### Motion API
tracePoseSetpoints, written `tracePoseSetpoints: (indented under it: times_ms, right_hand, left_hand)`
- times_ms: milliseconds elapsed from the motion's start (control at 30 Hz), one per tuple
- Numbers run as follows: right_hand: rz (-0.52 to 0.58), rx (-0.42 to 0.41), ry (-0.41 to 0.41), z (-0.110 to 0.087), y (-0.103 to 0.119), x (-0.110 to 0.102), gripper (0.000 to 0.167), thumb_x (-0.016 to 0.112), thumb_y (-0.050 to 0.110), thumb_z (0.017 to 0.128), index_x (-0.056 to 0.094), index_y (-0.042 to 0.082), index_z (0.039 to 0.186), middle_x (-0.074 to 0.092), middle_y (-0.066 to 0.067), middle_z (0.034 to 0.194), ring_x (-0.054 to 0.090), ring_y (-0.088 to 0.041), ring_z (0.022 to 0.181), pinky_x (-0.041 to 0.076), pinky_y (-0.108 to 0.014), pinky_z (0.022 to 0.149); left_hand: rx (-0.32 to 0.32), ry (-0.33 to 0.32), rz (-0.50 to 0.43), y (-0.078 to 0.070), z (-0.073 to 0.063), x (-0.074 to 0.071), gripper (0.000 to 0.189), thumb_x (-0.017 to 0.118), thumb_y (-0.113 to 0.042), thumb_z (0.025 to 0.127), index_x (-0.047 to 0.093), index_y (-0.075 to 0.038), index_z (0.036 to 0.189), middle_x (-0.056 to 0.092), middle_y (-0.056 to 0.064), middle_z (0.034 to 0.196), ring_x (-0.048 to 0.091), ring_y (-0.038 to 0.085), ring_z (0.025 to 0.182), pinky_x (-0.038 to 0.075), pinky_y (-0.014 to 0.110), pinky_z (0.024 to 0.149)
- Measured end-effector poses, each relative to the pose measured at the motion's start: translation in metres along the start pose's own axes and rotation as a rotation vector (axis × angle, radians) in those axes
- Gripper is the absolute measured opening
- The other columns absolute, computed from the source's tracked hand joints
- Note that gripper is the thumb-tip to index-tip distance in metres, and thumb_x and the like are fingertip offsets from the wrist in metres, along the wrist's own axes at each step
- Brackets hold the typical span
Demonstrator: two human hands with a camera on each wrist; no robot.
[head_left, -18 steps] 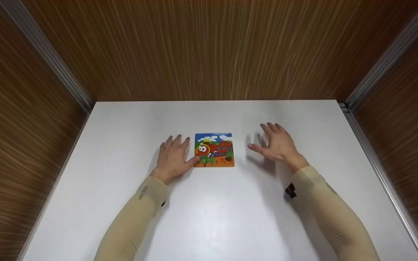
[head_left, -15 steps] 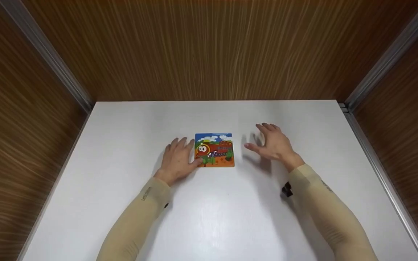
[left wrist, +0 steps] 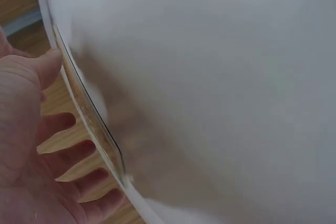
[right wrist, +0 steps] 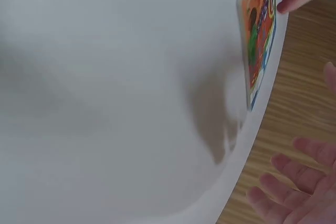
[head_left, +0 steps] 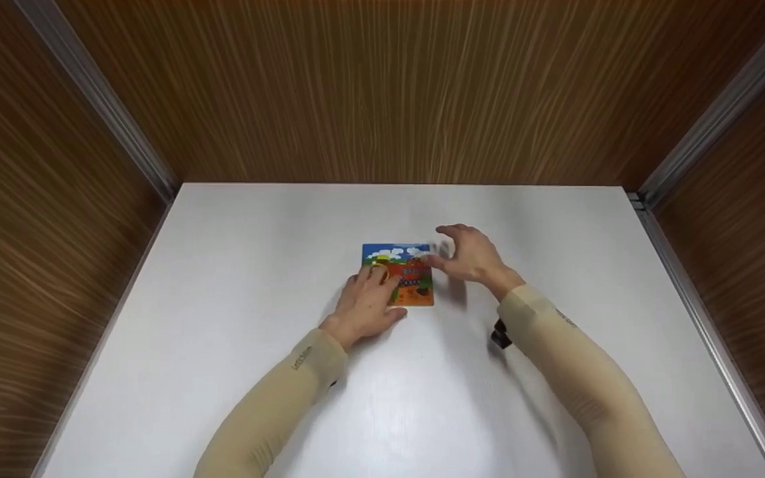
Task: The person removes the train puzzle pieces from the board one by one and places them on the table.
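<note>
A thin square picture board (head_left: pixel 416 292) printed with a cartoon train, clouds and plants lies flat on the white table. My left hand (head_left: pixel 366 302) is over its lower left part, fingers extended across the picture and hiding much of the train's face. In the left wrist view, the board (left wrist: pixel 86 98) shows edge-on beside my thumb. To the board's upper right is my right hand (head_left: pixel 472 255), its thumb overlapping the right edge and the fingers spread apart; whether the thumb touches cannot be told. The right wrist view has the board (right wrist: pixel 257 30) well apart from those visible fingertips.
The white table (head_left: pixel 243 265) ends at a wood-grain back panel (head_left: pixel 396 93). Wood-grain side panels (head_left: pixel 44 232) with metal corner rails (head_left: pixel 107 106) enclose it left and right. A small black device (head_left: pixel 501 334) sits under the right wrist.
Both hands have moved inward. The left hand slid right, from the board's left edge to over its picture; the right hand came left to the board's upper right side.
</note>
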State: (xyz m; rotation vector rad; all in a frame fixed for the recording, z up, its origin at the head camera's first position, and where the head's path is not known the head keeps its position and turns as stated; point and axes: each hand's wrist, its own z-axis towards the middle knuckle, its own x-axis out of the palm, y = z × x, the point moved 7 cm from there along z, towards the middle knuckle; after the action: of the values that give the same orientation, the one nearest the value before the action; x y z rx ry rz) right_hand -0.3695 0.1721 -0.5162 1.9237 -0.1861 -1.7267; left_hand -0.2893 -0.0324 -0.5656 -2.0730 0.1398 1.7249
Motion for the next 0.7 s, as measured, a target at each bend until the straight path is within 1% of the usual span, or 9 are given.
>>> tracePoseSetpoints:
  times_ms: [100, 200, 333, 500, 700]
  right_hand:
    - [0.006, 0.000, 0.025, 0.008, 0.008, 0.002, 0.081, 0.077, 0.058, 0.098, 0.061, 0.009, 0.161, 0.058, -0.023, 0.168, 0.052, -0.049, 0.159, 0.040, -0.066, 0.133]
    - [0.018, -0.009, 0.064, 0.016, 0.016, 0.008, 0.078, 0.079, 0.054, 0.100, 0.061, 0.009, 0.161, 0.058, -0.022, 0.168, 0.051, -0.048, 0.159, 0.039, -0.066, 0.134]
    - [0.047, -0.036, 0.115, 0.025, 0.022, 0.015, 0.072, 0.080, 0.045, 0.100, 0.062, 0.009, 0.160, 0.063, -0.021, 0.163, 0.058, -0.045, 0.153, 0.046, -0.064, 0.130]
    - [0.073, -0.067, 0.169, 0.033, 0.025, 0.023, 0.064, 0.083, 0.036, 0.099, 0.067, 0.008, 0.154, 0.069, -0.019, 0.153, 0.065, -0.042, 0.143, 0.052, -0.061, 0.125]
    - [0.109, -0.091, 0.240, 0.040, 0.032, 0.032, 0.059, 0.089, 0.031, 0.094, 0.073, 0.009, 0.147, 0.074, -0.016, 0.143, 0.070, -0.037, 0.135, 0.056, -0.056, 0.121]
  left_hand:
    - [0.026, 0.039, 0.032, -0.014, 0.003, 0.003, 0.077, 0.062, -0.061, 0.111, 0.045, -0.022, 0.174, 0.036, 0.013, 0.184, 0.030, 0.041, 0.172, 0.033, 0.066, 0.137]
    - [0.061, 0.071, 0.067, -0.026, 0.005, 0.007, 0.077, 0.062, -0.062, 0.111, 0.041, -0.026, 0.176, 0.032, 0.011, 0.185, 0.028, 0.041, 0.173, 0.031, 0.069, 0.138]
    - [0.094, 0.116, 0.095, -0.037, 0.004, 0.012, 0.076, 0.062, -0.061, 0.111, 0.038, -0.033, 0.177, 0.029, 0.008, 0.187, 0.026, 0.042, 0.173, 0.031, 0.071, 0.137]
    - [0.105, 0.148, 0.107, -0.046, -0.001, 0.012, 0.074, 0.062, -0.059, 0.111, 0.039, -0.032, 0.176, 0.027, 0.005, 0.189, 0.025, 0.040, 0.172, 0.031, 0.072, 0.136]
    - [0.127, 0.143, 0.110, -0.051, -0.006, 0.011, 0.070, 0.062, -0.055, 0.111, 0.043, -0.030, 0.174, 0.030, 0.007, 0.187, 0.029, 0.040, 0.169, 0.035, 0.072, 0.133]
